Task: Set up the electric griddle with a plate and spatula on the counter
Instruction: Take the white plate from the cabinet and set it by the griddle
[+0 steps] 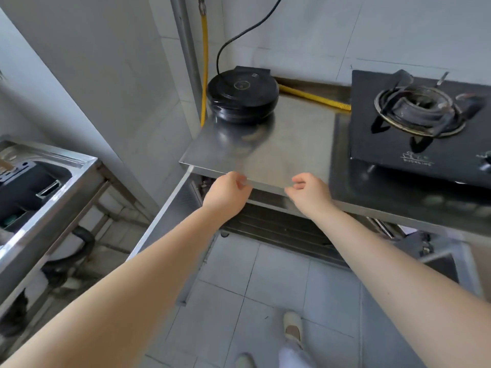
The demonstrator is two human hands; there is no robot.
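A round black electric griddle (242, 95) with its lid closed sits at the back left corner of the steel counter (297, 144). Its black cord runs up the tiled wall. My left hand (228, 193) and my right hand (309, 193) hover at the counter's front edge, well short of the griddle. Both have loosely curled fingers and hold nothing. No plate or spatula is in view.
A black gas stove (425, 126) takes up the counter's right side. A yellow gas hose (314, 98) runs behind the griddle and up the wall. A steel sink (39, 187) with dark items stands to the left. Open shelving lies under the counter, tiled floor below.
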